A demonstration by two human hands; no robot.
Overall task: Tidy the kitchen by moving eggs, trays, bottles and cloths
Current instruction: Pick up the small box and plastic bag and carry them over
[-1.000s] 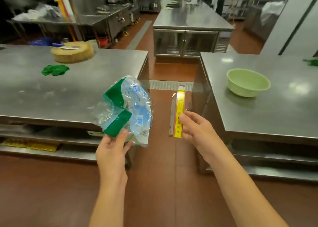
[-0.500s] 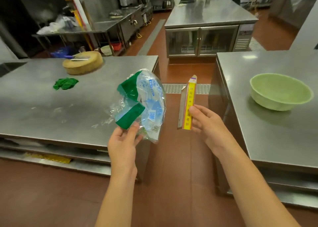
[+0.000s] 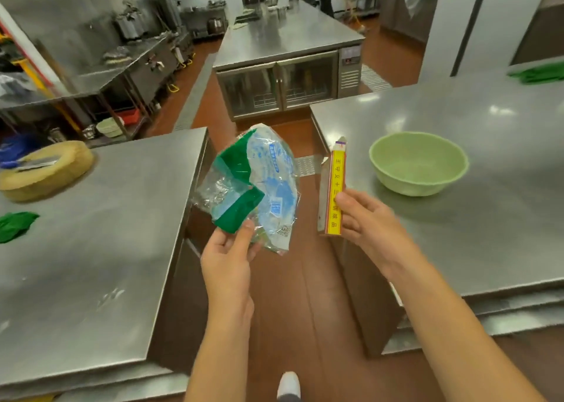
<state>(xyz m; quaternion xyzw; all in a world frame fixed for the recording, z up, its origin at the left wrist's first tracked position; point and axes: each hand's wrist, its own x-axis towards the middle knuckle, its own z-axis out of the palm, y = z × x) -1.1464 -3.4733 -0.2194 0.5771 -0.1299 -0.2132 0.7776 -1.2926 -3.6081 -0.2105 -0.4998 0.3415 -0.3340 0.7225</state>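
My left hand point(image 3: 227, 256) pinches a crinkled clear plastic bag point(image 3: 259, 185) with blue print and green pads inside, held up over the aisle between two steel tables. My right hand point(image 3: 370, 224) grips a narrow yellow and red carton point(image 3: 332, 188), upright, beside the right table's corner. A green cloth point(image 3: 13, 226) lies at the left table's far left edge. Another green cloth point(image 3: 537, 75) sits at the far right of the right table.
A light green bowl point(image 3: 418, 162) stands on the right steel table point(image 3: 488, 218). A round wooden chopping block point(image 3: 42, 169) with a knife lies on the left steel table point(image 3: 106, 234). A refrigerated counter point(image 3: 280, 87) stands ahead across the brown floor. A person stands far back.
I have stepped forward into the gap between the tables and the view has swung left. Both hands keep their hold on the bag and the carton.
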